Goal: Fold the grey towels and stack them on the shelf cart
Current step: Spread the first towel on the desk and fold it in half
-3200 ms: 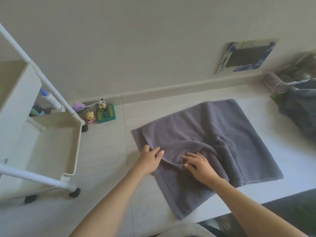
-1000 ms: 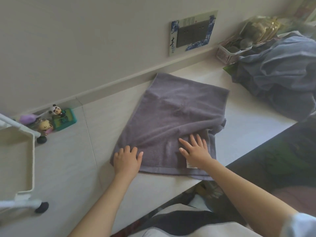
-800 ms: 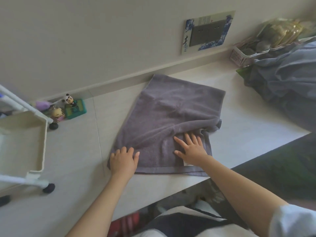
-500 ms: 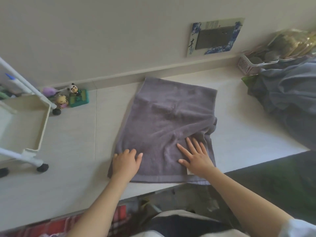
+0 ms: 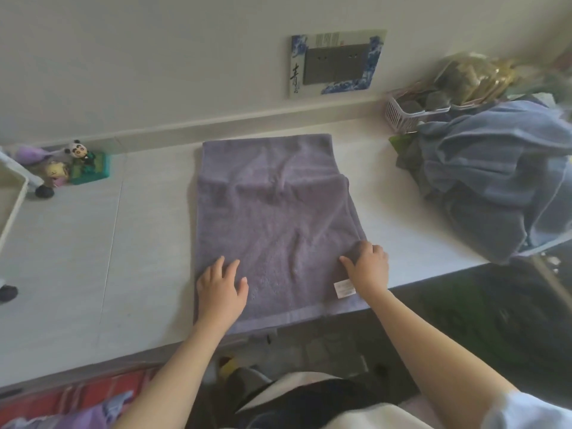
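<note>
A grey towel [image 5: 272, 218], folded to a long rectangle, lies flat on the white counter [image 5: 93, 258], its near edge at the counter's front edge. My left hand [image 5: 221, 289] rests flat on the towel's near left part, fingers straight. My right hand [image 5: 368, 264] is at the towel's near right edge, fingers curled around the edge, next to a small white label [image 5: 344, 287]. A heap of unfolded blue-grey towels [image 5: 495, 181] lies at the right. Only a corner of the white shelf cart [image 5: 12, 196] shows at the far left.
Small toy figures [image 5: 77, 162] stand by the wall at the left, near a black cart wheel [image 5: 43, 191]. A white basket [image 5: 402, 116] with packets sits at the back right. A framed wall socket [image 5: 335, 63] is above the towel.
My right hand slid from lying flat on the towel to its right edge and curled its fingers there. The bunched right side now lies straighter. My left hand stayed put.
</note>
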A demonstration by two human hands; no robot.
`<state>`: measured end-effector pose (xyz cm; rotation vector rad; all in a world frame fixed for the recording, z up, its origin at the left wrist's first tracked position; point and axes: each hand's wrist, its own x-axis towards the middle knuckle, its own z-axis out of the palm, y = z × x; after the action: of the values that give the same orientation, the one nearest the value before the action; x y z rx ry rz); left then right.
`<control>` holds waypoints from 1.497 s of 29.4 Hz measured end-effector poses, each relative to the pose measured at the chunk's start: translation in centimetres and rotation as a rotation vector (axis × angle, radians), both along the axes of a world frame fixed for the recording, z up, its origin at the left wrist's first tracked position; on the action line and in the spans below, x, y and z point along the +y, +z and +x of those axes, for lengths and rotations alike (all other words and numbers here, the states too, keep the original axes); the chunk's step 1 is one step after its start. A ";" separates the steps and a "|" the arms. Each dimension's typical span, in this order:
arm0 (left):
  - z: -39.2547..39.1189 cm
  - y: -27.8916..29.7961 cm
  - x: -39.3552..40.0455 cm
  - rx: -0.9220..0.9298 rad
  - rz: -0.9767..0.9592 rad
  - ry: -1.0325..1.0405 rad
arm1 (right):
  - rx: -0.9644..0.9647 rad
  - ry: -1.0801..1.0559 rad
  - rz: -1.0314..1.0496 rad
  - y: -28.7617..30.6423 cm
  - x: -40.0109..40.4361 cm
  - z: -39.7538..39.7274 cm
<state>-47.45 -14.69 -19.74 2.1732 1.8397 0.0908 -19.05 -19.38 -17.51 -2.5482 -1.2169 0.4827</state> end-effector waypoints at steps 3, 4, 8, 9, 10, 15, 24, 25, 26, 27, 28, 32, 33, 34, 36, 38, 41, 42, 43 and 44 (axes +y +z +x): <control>0.7 0.0 -0.5 0.019 -0.040 0.024 | 0.185 -0.083 -0.043 0.5 0.8 1.1; 0.7 0.0 -0.5 0.016 -0.045 0.031 | 0.223 -0.096 -0.082 0.6 1.2 1.4; 0.8 0.5 -0.7 -0.074 -0.023 0.270 | 0.365 -0.069 -0.182 1.1 2.3 2.2; 0.7 0.7 -0.6 -0.102 -0.026 0.368 | 0.402 -0.075 -0.154 1.1 2.4 2.4; 0.6 0.8 -0.3 -0.126 -0.039 0.454 | 0.425 -0.084 -0.120 1.2 2.5 2.6; -0.9 0.6 0.8 -0.344 0.014 0.716 | 0.299 -0.042 -0.065 2.2 1.8 2.7; -0.8 0.6 1.7 -0.497 -0.038 0.656 | 0.186 -0.021 0.002 2.6 0.9 2.0; -0.9 0.6 1.7 -0.493 -0.032 0.668 | 0.202 -0.040 0.009 2.5 0.9 2.1; -1.0 0.5 1.7 -0.488 -0.031 0.682 | 0.217 -0.058 0.018 2.4 0.9 2.1; -0.9 0.6 1.6 -0.481 -0.032 0.690 | 0.232 -0.078 0.027 2.2 0.7 2.2; -0.9 0.6 1.4 -0.475 -0.026 0.691 | 0.243 -0.096 0.037 2.1 0.5 2.3; -0.7 0.4 0.8 -0.463 0.035 0.636 | 0.263 -0.103 0.070 1.9 -0.1 2.3; -0.7 0.4 0.8 -0.469 0.045 0.634 | 0.273 -0.088 0.075 1.8 -0.1 2.2; -0.6 0.4 0.9 -0.474 0.052 0.635 | 0.285 -0.075 0.074 1.7 -0.1 2.1; -0.6 0.2 1.1 -0.458 0.064 0.623 | 0.309 -0.065 0.070 1.4 -0.2 2.2; -0.5 0.1 1.2 -0.424 0.070 0.590 | 0.334 -0.073 0.086 1.2 -0.2 2.3; -0.6 0.1 1.2 -0.369 0.068 0.557 | 0.331 -0.071 0.092 1.0 -0.5 2.6; -0.6 0.1 1.2 -0.364 0.065 0.556 | 0.300 -0.048 0.086 0.9 -0.6 2.6; -0.5 0.1 1.2 -0.363 0.057 0.564 | 0.265 -0.023 0.082 0.8 -0.7 2.5; -0.4 0.1 1.2 -0.364 0.048 0.578 | 0.234 -0.005 0.073 0.9 -0.8 2.3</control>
<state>-47.87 -13.50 -19.60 1.4562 2.1759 0.6098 -16.76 -20.15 -16.62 -2.3550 -1.1218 0.6994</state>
